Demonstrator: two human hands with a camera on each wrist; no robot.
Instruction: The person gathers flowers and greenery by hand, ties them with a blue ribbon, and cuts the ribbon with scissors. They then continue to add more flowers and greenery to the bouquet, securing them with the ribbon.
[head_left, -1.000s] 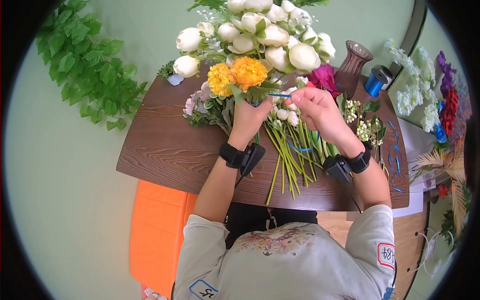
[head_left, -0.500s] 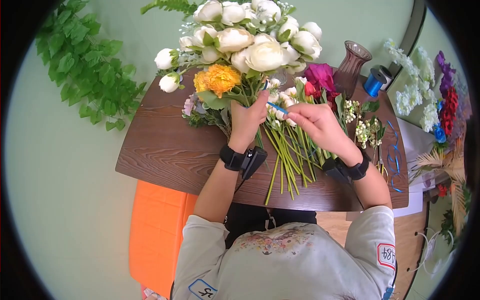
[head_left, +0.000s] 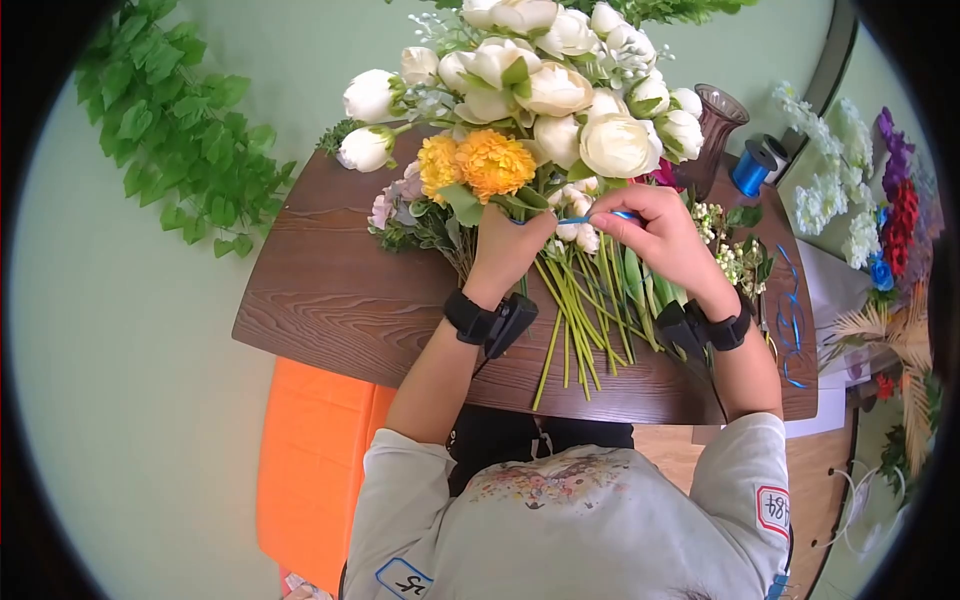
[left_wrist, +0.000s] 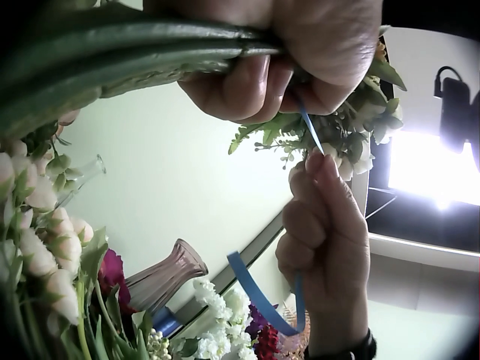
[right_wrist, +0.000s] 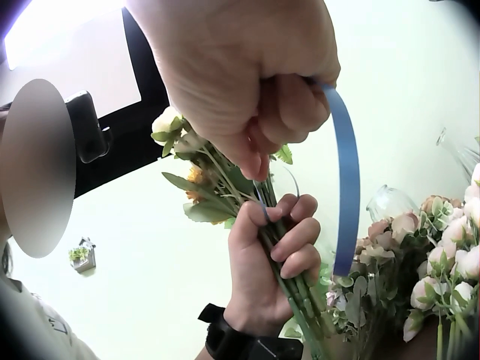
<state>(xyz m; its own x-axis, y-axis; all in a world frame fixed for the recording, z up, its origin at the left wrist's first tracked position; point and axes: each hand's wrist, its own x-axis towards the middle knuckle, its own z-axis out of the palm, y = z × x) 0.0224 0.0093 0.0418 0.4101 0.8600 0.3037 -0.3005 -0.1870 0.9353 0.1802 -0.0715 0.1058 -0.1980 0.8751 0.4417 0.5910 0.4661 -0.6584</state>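
At twelve o'clock from the body, the bouquet (head_left: pixel 560 90) is gripped by its stems in the left hand (head_left: pixel 508 250), fingers curled. Toward one, ribbon (head_left: pixel 573 220) is pinched by the right hand's (head_left: pixel 662 235) thumb and fingertip. If pulled unevenly, stems could be skewed.

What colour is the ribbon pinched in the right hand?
Blue; the ribbon shows best in the right wrist view.
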